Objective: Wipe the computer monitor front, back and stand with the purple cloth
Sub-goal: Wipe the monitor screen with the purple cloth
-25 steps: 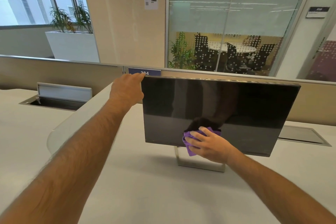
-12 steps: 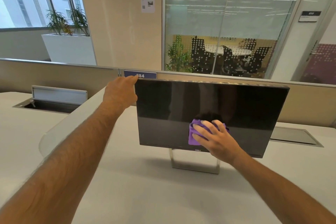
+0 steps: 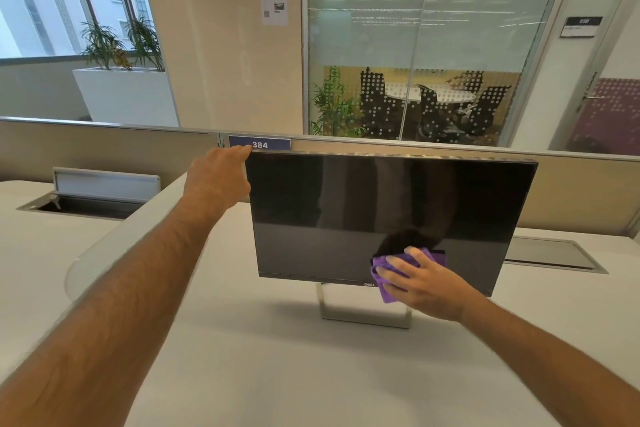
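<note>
Under the right hand, head view: purple cloth pressed flat on the lower middle of the monitor screen, overlapping the bottom bezel next to the logo. Fingers spread over the cloth and lightly bent, pushing it against the glass; whether any cloth is tucked into the palm I can't tell.

Left hand grips the monitor's upper left corner, fingers wrapped over the top edge, thumb side on the front. Looks like bracing so the panel doesn't rock.

Progress, my read: front wipe in hand, working the bottom strip. No way to judge how much of the front is already covered, as the glass shows no streaks either way. Back not visible from here. Stand, just below the right hand, not touched now. So back and stand appear still to do.

Materials:
- Screen: dark, glossy, flat, thin bezel; reflects the arm and the ceiling. Will show smears easily.
- Cloth: soft, bunched, looks like microfibre; folds stick out left of and below the fingers.
- Stand: brushed silver metal, open rectangular loop, flat foot on the desk.
- Desk: matte off-white, smooth, rounded edge below the left forearm.
- Behind the left hand: beige partition with a blue tag reading 384.
</note>
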The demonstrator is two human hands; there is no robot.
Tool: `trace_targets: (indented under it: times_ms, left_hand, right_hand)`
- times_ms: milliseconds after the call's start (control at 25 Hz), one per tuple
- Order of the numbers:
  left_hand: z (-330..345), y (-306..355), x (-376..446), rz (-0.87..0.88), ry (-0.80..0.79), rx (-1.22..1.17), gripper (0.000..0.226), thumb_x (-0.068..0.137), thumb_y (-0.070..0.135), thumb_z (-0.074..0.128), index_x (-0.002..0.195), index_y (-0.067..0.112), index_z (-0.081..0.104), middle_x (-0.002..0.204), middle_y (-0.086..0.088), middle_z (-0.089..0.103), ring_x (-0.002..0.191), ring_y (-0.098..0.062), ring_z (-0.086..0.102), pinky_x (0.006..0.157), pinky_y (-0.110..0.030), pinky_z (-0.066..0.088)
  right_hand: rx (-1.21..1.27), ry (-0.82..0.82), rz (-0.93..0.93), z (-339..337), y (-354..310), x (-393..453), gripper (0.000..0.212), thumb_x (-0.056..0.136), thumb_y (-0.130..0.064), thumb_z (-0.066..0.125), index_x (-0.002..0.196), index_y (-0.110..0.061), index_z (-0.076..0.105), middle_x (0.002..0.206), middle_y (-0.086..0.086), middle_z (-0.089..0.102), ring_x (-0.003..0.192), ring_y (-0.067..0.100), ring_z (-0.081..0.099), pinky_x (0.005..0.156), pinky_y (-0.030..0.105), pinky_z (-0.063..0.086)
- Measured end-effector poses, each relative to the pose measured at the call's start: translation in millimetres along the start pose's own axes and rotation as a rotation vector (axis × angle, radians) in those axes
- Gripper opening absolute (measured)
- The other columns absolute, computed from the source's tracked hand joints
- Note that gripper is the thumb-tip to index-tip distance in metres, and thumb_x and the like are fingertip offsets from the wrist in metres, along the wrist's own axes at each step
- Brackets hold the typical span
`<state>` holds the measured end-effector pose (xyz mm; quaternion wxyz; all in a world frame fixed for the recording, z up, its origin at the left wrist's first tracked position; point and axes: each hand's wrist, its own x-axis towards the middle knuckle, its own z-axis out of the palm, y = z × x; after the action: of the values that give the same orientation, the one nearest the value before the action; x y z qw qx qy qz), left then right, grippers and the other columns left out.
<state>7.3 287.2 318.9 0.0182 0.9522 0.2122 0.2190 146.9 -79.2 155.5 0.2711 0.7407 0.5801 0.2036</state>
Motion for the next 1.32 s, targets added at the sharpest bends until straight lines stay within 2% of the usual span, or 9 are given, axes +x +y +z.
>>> trace_targets:
  times_ms: [160, 320, 480, 520, 640, 840, 1000, 1200, 1320]
  left_hand:
    - [-1, 2, 0, -0.006, 0.003, 0.006, 0.063, 0.091, 0.015, 0.063, 0.149, 0.021, 0.038, 0.144, -0.008, 0.051, 0.126, -0.035, 0.053, 0.103, -0.048, 0.044]
    - [0, 2, 0, -0.013, 0.009, 0.002, 0.063, 0.091, 0.016, 0.064, 0.149, 0.021, 0.038, 0.145, -0.008, 0.05, 0.127, -0.036, 0.052, 0.103, -0.049, 0.044]
    - [1, 3, 0, -0.014, 0.014, 0.005, 0.063, 0.092, 0.016, 0.063, 0.149, 0.021, 0.038, 0.145, -0.008, 0.051, 0.126, -0.036, 0.053, 0.102, -0.049, 0.045]
    - [1, 3, 1, -0.015, 0.014, 0.008, 0.062, 0.092, 0.016, 0.063, 0.149, 0.021, 0.038, 0.145, -0.008, 0.05, 0.126, -0.036, 0.053, 0.102, -0.049, 0.045]
    - [2, 2, 2, -0.016, 0.01, 0.018, 0.063, 0.091, 0.014, 0.063, 0.149, 0.021, 0.038, 0.146, -0.008, 0.05, 0.126, -0.036, 0.053, 0.102, -0.049, 0.045]
    - [5, 1, 2, -0.01, 0.021, 0.015, 0.062, 0.091, 0.014, 0.063, 0.148, 0.02, 0.04, 0.144, -0.009, 0.051, 0.124, -0.037, 0.054, 0.101, -0.05, 0.046]
    - [4, 2, 0, -0.015, 0.034, 0.009, 0.063, 0.09, 0.013, 0.065, 0.148, 0.02, 0.041, 0.143, -0.01, 0.053, 0.123, -0.037, 0.055, 0.1, -0.05, 0.046]
    - [4, 3, 1, -0.019, 0.032, -0.003, 0.063, 0.09, 0.011, 0.064, 0.148, 0.019, 0.041, 0.142, -0.011, 0.053, 0.122, -0.038, 0.055, 0.1, -0.051, 0.046]
    - [5, 2, 0, -0.015, 0.037, -0.006, 0.062, 0.09, 0.012, 0.065, 0.148, 0.019, 0.041, 0.143, -0.011, 0.053, 0.123, -0.038, 0.055, 0.101, -0.051, 0.045]
  right_hand:
    - [0.094, 0.114, 0.224, -8, 16, -3, 0.076, 0.055, -0.023, 0.094, 0.124, -0.018, 0.061, 0.137, 0.01, 0.055, 0.123, 0.036, 0.052, 0.096, 0.054, 0.048]
    - [0.035, 0.009, 0.075, 9, 6, -20, 0.089, 0.045, -0.025, 0.098, 0.124, -0.018, 0.058, 0.134, 0.01, 0.058, 0.119, 0.036, 0.057, 0.092, 0.055, 0.05]
    - [0.131, 0.081, 0.286, 9, 14, -26, 0.082, 0.049, -0.021, 0.096, 0.123, -0.018, 0.063, 0.135, 0.011, 0.058, 0.12, 0.037, 0.056, 0.093, 0.055, 0.05]
    - [0.136, 0.078, 0.293, 9, 13, -28, 0.081, 0.049, -0.021, 0.096, 0.123, -0.017, 0.063, 0.135, 0.011, 0.058, 0.119, 0.038, 0.056, 0.093, 0.056, 0.05]
    - [0.089, 0.019, 0.146, 19, 7, -37, 0.087, 0.043, -0.024, 0.099, 0.121, -0.018, 0.063, 0.132, 0.01, 0.06, 0.117, 0.038, 0.059, 0.091, 0.056, 0.05]
    - [0.171, 0.101, 0.329, 15, 15, -36, 0.077, 0.049, -0.02, 0.096, 0.12, -0.017, 0.065, 0.132, 0.012, 0.06, 0.116, 0.038, 0.058, 0.092, 0.055, 0.051]
    - [0.078, 0.014, 0.127, 29, 9, -50, 0.088, 0.039, -0.023, 0.1, 0.119, -0.018, 0.064, 0.129, 0.01, 0.061, 0.114, 0.038, 0.061, 0.09, 0.056, 0.051]
    - [0.154, 0.099, 0.349, 26, 19, -57, 0.081, 0.045, -0.019, 0.098, 0.12, -0.015, 0.066, 0.13, 0.014, 0.06, 0.115, 0.039, 0.058, 0.091, 0.056, 0.05]
    - [0.1, 0.054, 0.217, 35, 11, -70, 0.087, 0.033, -0.02, 0.101, 0.113, -0.015, 0.069, 0.125, 0.013, 0.065, 0.109, 0.04, 0.063, 0.087, 0.056, 0.052]
